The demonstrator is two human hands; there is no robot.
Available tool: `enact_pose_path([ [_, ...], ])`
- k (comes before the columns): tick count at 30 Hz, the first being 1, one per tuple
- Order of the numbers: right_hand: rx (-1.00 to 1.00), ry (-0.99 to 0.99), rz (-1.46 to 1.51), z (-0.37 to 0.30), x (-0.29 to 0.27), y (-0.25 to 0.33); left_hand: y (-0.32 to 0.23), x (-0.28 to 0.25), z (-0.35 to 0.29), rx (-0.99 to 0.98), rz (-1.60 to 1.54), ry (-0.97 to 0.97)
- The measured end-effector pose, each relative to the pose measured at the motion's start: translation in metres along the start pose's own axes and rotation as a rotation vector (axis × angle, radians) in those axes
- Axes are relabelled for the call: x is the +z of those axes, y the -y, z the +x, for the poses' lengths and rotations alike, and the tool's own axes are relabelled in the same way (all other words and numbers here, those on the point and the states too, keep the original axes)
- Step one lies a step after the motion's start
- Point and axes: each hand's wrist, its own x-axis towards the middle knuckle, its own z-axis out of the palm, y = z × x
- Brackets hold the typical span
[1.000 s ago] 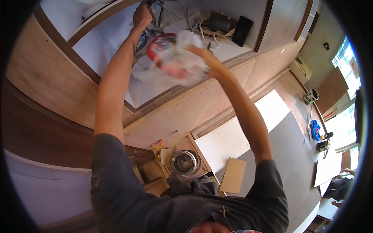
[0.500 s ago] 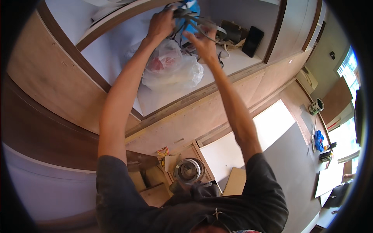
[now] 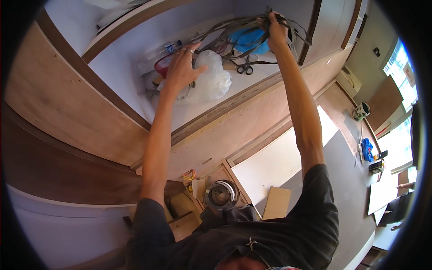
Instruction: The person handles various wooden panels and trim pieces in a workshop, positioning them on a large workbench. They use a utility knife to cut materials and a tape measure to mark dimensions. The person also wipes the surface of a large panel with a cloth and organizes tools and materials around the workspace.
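Observation:
My right hand (image 3: 276, 32) grips a bundle of long, thin grey-brown strips (image 3: 240, 21) above the far right of a white cabinet shelf (image 3: 184, 118). The strips trail left and droop over a bright blue bag (image 3: 250, 41). My left hand (image 3: 181, 68) has its fingers apart, with nothing held in them. Beside it lies a crumpled translucent plastic bag (image 3: 213, 77); whether the hand touches it I cannot tell. Black-handled scissors (image 3: 245, 69) lie right of this bag. A red object (image 3: 163, 66) shows partly behind my left hand.
Below the shelf, a round coil of banding (image 3: 221, 194) sits by a wooden frame, near a tan board piece (image 3: 276, 202). Along the right stand a paint bucket (image 3: 361, 111), a blue bundle (image 3: 367, 149) and a small dark box (image 3: 376, 167). Another person's arm (image 3: 406, 185) shows at the far right.
My right hand has swung to the right with the strips, spreading them across the shelf. My left hand has come down off the strips, beside the plastic bag. The scissors and red object now show plainly.

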Motion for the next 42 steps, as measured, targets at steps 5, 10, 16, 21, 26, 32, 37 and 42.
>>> enact_pose_path([
  [5,0.019,-0.073,0.061,0.015,-0.049,0.011,-0.005,-0.005,-0.012,0.164,-0.348,-0.128],
  [10,0.272,-0.138,-0.033,0.009,-0.101,0.062,0.016,0.004,-0.013,-0.033,0.298,-0.167],
  [16,0.392,0.047,-0.259,-0.037,-0.134,0.103,0.064,0.026,-0.026,-0.210,0.345,-0.175],
  [21,0.449,0.029,-0.206,-0.085,-0.153,0.123,0.072,0.037,-0.026,-0.178,0.238,-0.387],
  [26,0.362,-0.015,-0.191,-0.119,-0.177,0.139,0.050,0.023,-0.037,-0.210,0.190,-0.492],
  [32,0.417,-0.004,-0.026,-0.147,-0.212,0.134,-0.004,0.024,-0.090,-0.017,0.126,-0.558],
  [37,0.590,-0.071,-0.060,-0.183,-0.235,0.108,-0.028,0.011,-0.094,0.007,0.231,-0.462],
  [42,0.598,0.017,-0.198,-0.250,-0.264,0.119,-0.087,0.030,-0.120,0.097,-0.035,-0.401],
])
